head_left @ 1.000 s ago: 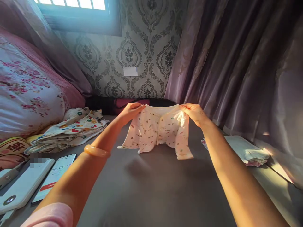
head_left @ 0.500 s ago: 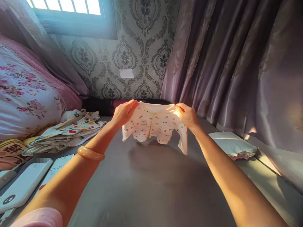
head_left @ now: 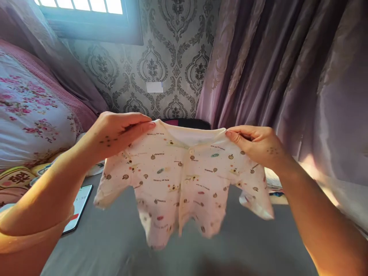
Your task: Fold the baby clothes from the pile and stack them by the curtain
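Note:
A small pale baby shirt (head_left: 179,168) with printed leaves, little round motifs and lettering hangs spread out between my hands, its buttoned front facing me. My left hand (head_left: 123,132) pinches it at one shoulder beside the neckline. At the opposite shoulder my right hand (head_left: 254,142) grips the cloth between thumb and fingers. Both sleeves dangle outward and the scalloped-looking lower hem hangs free above the grey sheet (head_left: 115,249).
At the left lie a phone (head_left: 82,203) with a lit screen and a yellow-edged cushion (head_left: 15,178). Behind them rises floral bedding (head_left: 34,103). A partly hidden cloth pile (head_left: 274,178) lies right, near purple curtains (head_left: 258,76). Patterned wallpaper (head_left: 175,57) stands behind.
Both hands have drawn the baby shirt closer to me and wider apart, so it appears much larger. It now hides part of the clothes at the left.

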A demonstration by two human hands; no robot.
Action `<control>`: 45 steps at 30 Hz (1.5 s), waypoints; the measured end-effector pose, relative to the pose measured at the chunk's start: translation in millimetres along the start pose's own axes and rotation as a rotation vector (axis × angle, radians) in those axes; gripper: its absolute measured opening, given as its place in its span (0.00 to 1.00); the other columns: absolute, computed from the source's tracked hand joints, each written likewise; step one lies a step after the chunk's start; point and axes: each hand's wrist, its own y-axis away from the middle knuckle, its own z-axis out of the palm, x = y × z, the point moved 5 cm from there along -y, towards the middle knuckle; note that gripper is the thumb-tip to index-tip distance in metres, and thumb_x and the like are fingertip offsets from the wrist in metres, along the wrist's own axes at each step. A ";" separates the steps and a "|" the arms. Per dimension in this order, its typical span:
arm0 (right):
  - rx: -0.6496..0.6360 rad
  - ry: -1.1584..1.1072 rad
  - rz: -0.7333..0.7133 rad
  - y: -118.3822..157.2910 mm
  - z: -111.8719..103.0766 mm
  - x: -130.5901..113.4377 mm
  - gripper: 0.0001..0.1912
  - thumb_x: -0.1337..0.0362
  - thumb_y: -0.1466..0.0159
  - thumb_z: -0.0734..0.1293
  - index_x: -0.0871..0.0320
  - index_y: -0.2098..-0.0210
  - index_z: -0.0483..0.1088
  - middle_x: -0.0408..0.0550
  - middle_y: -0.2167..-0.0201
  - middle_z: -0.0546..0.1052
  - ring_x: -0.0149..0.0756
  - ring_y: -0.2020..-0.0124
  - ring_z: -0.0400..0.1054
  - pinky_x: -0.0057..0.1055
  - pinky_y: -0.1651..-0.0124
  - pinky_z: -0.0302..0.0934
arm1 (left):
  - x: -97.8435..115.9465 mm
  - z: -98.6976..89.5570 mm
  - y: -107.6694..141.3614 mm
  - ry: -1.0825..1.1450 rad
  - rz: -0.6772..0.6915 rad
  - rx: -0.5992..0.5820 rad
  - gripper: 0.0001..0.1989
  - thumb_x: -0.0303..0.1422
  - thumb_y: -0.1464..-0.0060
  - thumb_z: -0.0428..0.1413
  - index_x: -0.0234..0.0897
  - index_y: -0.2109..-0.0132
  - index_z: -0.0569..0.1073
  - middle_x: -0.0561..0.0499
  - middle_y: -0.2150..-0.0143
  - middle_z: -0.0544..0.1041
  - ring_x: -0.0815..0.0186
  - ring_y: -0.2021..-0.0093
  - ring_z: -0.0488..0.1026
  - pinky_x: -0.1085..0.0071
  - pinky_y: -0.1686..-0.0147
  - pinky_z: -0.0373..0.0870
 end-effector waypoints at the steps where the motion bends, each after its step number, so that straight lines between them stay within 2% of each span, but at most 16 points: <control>1: -0.076 -0.041 0.030 -4.1 8.9 8.9 0.20 0.44 0.38 0.66 0.51 0.61 0.79 0.44 0.70 0.79 0.36 0.72 0.69 0.30 0.73 0.59 | -6.3 8.7 -2.3 0.007 -0.026 -0.079 0.16 0.45 0.41 0.54 0.38 0.60 0.79 0.58 0.76 0.70 0.75 0.77 0.59 0.79 0.77 0.55; 3: -0.240 -0.095 0.081 -10.3 36.3 33.5 0.21 0.45 0.38 0.65 0.54 0.63 0.79 0.43 0.71 0.78 0.35 0.73 0.68 0.29 0.74 0.58 | -24.9 39.2 -3.2 -0.003 -0.038 -0.267 0.18 0.46 0.40 0.51 0.38 0.63 0.78 0.57 0.77 0.70 0.74 0.77 0.60 0.78 0.78 0.56; 5: -0.377 -0.091 0.123 -11.0 71.7 63.3 0.20 0.47 0.38 0.65 0.56 0.66 0.79 0.43 0.72 0.78 0.35 0.72 0.69 0.29 0.72 0.58 | -51.6 83.8 4.9 0.042 -0.044 -0.461 0.20 0.47 0.40 0.50 0.38 0.67 0.77 0.55 0.75 0.72 0.72 0.76 0.65 0.77 0.77 0.58; 8: -0.495 0.066 0.205 1.0 125.9 109.6 0.17 0.53 0.37 0.63 0.57 0.72 0.77 0.45 0.73 0.78 0.37 0.70 0.69 0.30 0.70 0.58 | -97.7 156.8 32.1 0.056 -0.076 -0.624 0.21 0.47 0.40 0.47 0.39 0.69 0.76 0.52 0.75 0.74 0.68 0.75 0.68 0.74 0.74 0.59; 10: -0.533 0.154 0.221 15.3 155.4 132.6 0.17 0.55 0.34 0.61 0.56 0.67 0.77 0.46 0.70 0.79 0.38 0.68 0.70 0.31 0.66 0.58 | -124.1 196.9 54.3 -0.015 -0.128 -0.662 0.22 0.47 0.38 0.45 0.39 0.68 0.75 0.50 0.74 0.75 0.65 0.73 0.71 0.73 0.74 0.58; 13: -0.584 0.319 0.195 36.6 184.4 154.0 0.17 0.55 0.31 0.57 0.51 0.59 0.76 0.48 0.66 0.80 0.41 0.63 0.72 0.32 0.63 0.58 | -144.4 231.8 78.6 -0.121 -0.183 -0.677 0.21 0.45 0.36 0.41 0.41 0.63 0.74 0.47 0.69 0.78 0.62 0.69 0.74 0.72 0.73 0.58; 17: -0.652 0.514 0.163 47.1 200.0 165.9 0.18 0.55 0.29 0.53 0.48 0.56 0.73 0.48 0.64 0.80 0.40 0.64 0.73 0.31 0.65 0.57 | -151.4 246.3 83.8 -0.255 -0.179 -0.761 0.20 0.45 0.33 0.38 0.43 0.56 0.72 0.47 0.64 0.80 0.61 0.65 0.77 0.71 0.68 0.62; 23: -0.664 0.654 0.114 30.8 211.6 178.2 0.18 0.56 0.27 0.51 0.49 0.51 0.70 0.48 0.61 0.79 0.40 0.62 0.74 0.31 0.62 0.57 | -168.5 256.7 66.3 -0.395 -0.151 -0.796 0.22 0.44 0.32 0.34 0.42 0.52 0.69 0.46 0.59 0.80 0.58 0.60 0.77 0.68 0.62 0.66; 32: -0.691 0.703 0.068 -7.2 239.6 213.0 0.19 0.54 0.26 0.50 0.49 0.49 0.69 0.50 0.57 0.79 0.42 0.57 0.73 0.36 0.57 0.59 | -197.3 277.1 32.8 -0.457 -0.131 -0.798 0.20 0.44 0.32 0.36 0.41 0.51 0.69 0.45 0.56 0.80 0.58 0.58 0.77 0.69 0.63 0.67; 40: -0.703 0.694 0.071 -42.9 247.3 229.3 0.19 0.55 0.27 0.50 0.50 0.48 0.68 0.52 0.54 0.78 0.46 0.55 0.73 0.39 0.55 0.59 | -226.2 291.7 3.6 -0.441 -0.113 -0.729 0.21 0.43 0.32 0.36 0.41 0.51 0.70 0.45 0.58 0.80 0.60 0.59 0.77 0.69 0.61 0.67; 45: -0.672 0.707 0.102 -53.3 251.3 236.2 0.19 0.55 0.27 0.51 0.51 0.48 0.68 0.52 0.54 0.78 0.45 0.54 0.72 0.39 0.53 0.59 | -231.3 298.5 -3.4 -0.460 -0.159 -0.745 0.21 0.43 0.31 0.36 0.40 0.50 0.70 0.44 0.56 0.79 0.58 0.57 0.77 0.67 0.60 0.67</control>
